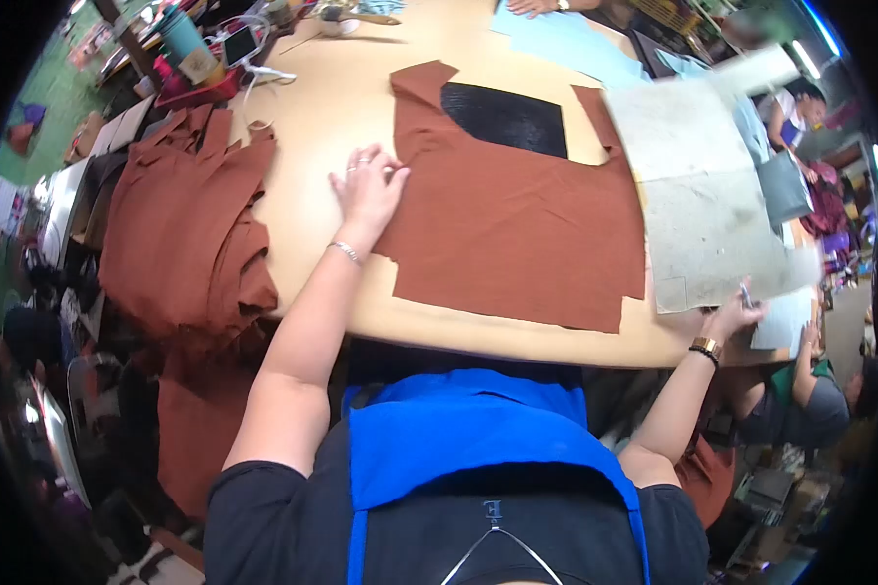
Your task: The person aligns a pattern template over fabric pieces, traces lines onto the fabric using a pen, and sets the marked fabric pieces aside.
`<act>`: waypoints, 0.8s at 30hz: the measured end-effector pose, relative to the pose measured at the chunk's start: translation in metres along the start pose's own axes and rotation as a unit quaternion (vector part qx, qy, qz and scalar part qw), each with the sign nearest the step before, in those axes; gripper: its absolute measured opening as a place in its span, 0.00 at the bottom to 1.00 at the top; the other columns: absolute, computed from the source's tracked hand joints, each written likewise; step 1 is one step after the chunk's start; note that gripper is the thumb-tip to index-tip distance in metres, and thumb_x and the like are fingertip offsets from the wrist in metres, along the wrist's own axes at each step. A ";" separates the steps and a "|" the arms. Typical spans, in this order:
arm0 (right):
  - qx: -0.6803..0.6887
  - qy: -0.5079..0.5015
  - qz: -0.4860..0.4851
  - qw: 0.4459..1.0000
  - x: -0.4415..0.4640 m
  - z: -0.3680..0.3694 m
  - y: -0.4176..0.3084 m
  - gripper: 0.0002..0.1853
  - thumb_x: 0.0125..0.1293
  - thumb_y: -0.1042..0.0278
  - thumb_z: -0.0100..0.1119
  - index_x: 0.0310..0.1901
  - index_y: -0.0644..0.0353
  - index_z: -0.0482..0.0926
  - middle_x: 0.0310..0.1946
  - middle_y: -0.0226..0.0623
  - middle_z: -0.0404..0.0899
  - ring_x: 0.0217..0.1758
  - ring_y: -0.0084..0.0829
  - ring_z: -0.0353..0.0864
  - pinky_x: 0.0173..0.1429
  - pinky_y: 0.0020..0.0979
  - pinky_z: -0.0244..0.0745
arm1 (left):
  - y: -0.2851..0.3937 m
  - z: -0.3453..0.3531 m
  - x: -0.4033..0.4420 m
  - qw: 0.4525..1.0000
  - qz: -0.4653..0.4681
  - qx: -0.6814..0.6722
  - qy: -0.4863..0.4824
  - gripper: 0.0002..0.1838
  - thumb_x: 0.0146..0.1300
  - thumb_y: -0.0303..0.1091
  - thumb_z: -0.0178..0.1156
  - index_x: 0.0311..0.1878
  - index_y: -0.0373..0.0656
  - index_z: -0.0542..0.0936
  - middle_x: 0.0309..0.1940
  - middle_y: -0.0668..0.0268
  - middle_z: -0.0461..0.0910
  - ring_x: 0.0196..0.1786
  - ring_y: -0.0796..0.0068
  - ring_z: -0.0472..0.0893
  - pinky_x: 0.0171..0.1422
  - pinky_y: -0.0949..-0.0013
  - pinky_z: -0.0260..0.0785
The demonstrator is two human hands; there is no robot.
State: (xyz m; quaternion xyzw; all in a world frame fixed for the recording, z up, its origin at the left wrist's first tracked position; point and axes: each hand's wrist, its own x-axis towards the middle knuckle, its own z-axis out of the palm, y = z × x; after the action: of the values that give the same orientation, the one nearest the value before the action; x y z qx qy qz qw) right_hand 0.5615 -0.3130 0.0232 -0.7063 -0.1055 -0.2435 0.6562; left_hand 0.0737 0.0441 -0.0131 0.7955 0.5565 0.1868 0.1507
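A rust-brown cut fabric panel (pixel 527 229) lies flat on the table, a curved neckline-like cutout at its top. My left hand (pixel 369 195) is at the panel's left edge, thumb and forefinger pinched together on the cloth. A large grey-white paper pattern (pixel 698 205) overlaps the panel's right side; its right edges are blurred. My right hand (pixel 732 317) is closed by the pattern's lower right edge around a slim silvery tool (pixel 746 293), whose kind I cannot make out. A black sheet (pixel 507 117) shows through the cutout.
Stacked rust-brown fabric pieces (pixel 185 224) hang over the table's left end. At the far left stand a teal bottle (pixel 185 44) and a red tray (pixel 200 93). A brush (pixel 356 17) and light blue sheets (pixel 566 44) lie at the back, near another person's hand (pixel 537 6). People sit at right.
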 end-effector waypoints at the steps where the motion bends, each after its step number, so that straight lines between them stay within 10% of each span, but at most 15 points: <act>1: -0.054 0.027 -0.058 0.996 -0.006 0.003 0.000 0.30 0.68 0.70 0.65 0.66 0.69 0.61 0.62 0.46 0.71 0.65 0.36 0.73 0.69 0.36 0.70 | 0.000 0.002 0.001 0.999 0.010 -0.036 0.006 0.21 0.68 0.54 0.58 0.56 0.51 0.74 0.62 0.57 0.76 0.69 0.57 0.70 0.71 0.23 0.42; 5: 0.173 -0.193 -0.065 0.964 -0.055 0.037 0.006 0.33 0.70 0.72 0.62 0.70 0.71 0.56 0.67 0.50 0.65 0.72 0.37 0.66 0.72 0.37 0.67 | -0.023 -0.005 0.004 0.925 -0.011 -0.353 0.138 0.15 0.75 0.44 0.51 0.50 0.40 0.71 0.45 0.50 0.80 0.51 0.56 0.80 0.61 0.66 0.67; 6: 0.333 -0.263 0.083 0.902 -0.063 0.049 0.013 0.30 0.71 0.73 0.59 0.70 0.70 0.59 0.68 0.48 0.66 0.71 0.37 0.66 0.73 0.37 0.66 | -0.043 -0.021 0.003 0.919 -0.013 -0.355 0.174 0.15 0.76 0.43 0.51 0.50 0.39 0.70 0.45 0.54 0.79 0.51 0.61 0.78 0.61 0.66 0.67; 9: 0.006 -0.443 -0.079 0.893 -0.135 0.070 -0.029 0.26 0.72 0.73 0.58 0.69 0.67 0.64 0.68 0.44 0.68 0.71 0.36 0.67 0.75 0.37 0.63 | -0.100 -0.093 -0.020 0.884 -0.049 -0.350 0.306 0.15 0.76 0.42 0.52 0.52 0.39 0.70 0.44 0.64 0.74 0.49 0.72 0.72 0.60 0.64 0.66; 15: -0.012 -0.560 -0.080 0.825 -0.166 0.088 -0.028 0.24 0.71 0.73 0.59 0.66 0.68 0.69 0.67 0.43 0.70 0.71 0.35 0.68 0.75 0.36 0.62 | -0.334 -0.276 -0.198 0.860 -0.179 -0.204 0.432 0.23 0.75 0.44 0.51 0.61 0.34 0.75 0.58 0.59 0.77 0.59 0.68 0.76 0.67 0.65 0.66; 19: 0.009 -0.576 -0.047 0.816 -0.164 0.089 -0.023 0.25 0.70 0.73 0.59 0.67 0.71 0.67 0.67 0.44 0.70 0.71 0.35 0.68 0.76 0.36 0.62 | -0.353 -0.284 -0.371 0.709 -0.325 -0.314 0.541 0.24 0.76 0.43 0.49 0.64 0.32 0.70 0.60 0.54 0.74 0.60 0.61 0.77 0.64 0.60 0.71; 24: 0.004 -0.588 -0.061 0.807 -0.164 0.088 -0.028 0.25 0.71 0.74 0.59 0.67 0.72 0.67 0.66 0.47 0.70 0.72 0.37 0.68 0.76 0.36 0.61 | -0.383 -0.242 -0.518 0.640 -0.529 -0.038 0.556 0.21 0.75 0.39 0.47 0.55 0.29 0.77 0.55 0.50 0.80 0.54 0.56 0.80 0.60 0.59 0.71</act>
State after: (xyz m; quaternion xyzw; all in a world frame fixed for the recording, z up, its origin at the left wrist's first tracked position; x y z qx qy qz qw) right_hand 0.4254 -0.1960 -0.0337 -0.7041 -0.5145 0.1791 0.4554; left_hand -0.5175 -0.3075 -0.0380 0.1046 0.8536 0.5034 -0.0838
